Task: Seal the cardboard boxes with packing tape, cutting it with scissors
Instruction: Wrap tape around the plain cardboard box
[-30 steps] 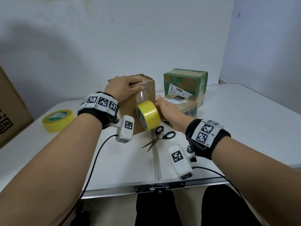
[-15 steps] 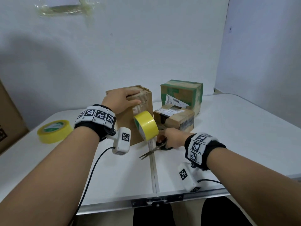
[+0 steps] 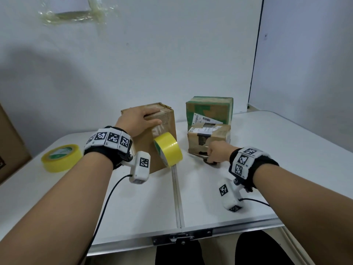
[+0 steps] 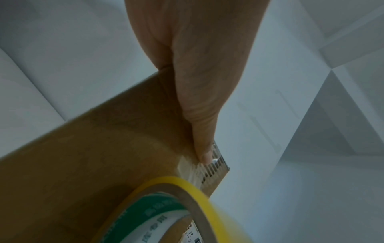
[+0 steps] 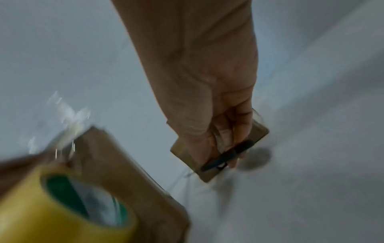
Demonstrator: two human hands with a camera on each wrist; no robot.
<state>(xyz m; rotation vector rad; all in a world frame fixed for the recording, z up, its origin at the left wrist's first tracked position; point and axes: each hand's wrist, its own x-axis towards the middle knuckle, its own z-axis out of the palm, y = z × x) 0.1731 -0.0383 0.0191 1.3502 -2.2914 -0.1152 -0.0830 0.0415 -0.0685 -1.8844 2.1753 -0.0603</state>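
Three boxes: tall brown box (image 3: 156,134) at table centre; small brown box (image 3: 209,138) to its right; green-printed box (image 3: 209,109) directly behind the small one.
Readable print: "T70" on a label at the tall box's lower edge, left wrist view; barcode labels on the other two boxes, text too small to read.
Tape roll (image 3: 168,149): yellow, green-and-white core print, hanging against the tall box front by its clear strip.
Left hand (image 3: 138,119): flat on the tall box top, thumb pressing the strip at the front edge.
Right hand (image 3: 216,152): fingers curled through the black handles of the scissors (image 3: 205,158), in front of the small box.
Second tape roll (image 3: 61,157): lies flat, far left on the white table (image 3: 145,203).
Wall: crumpled clear tape (image 3: 74,14) stuck high up.
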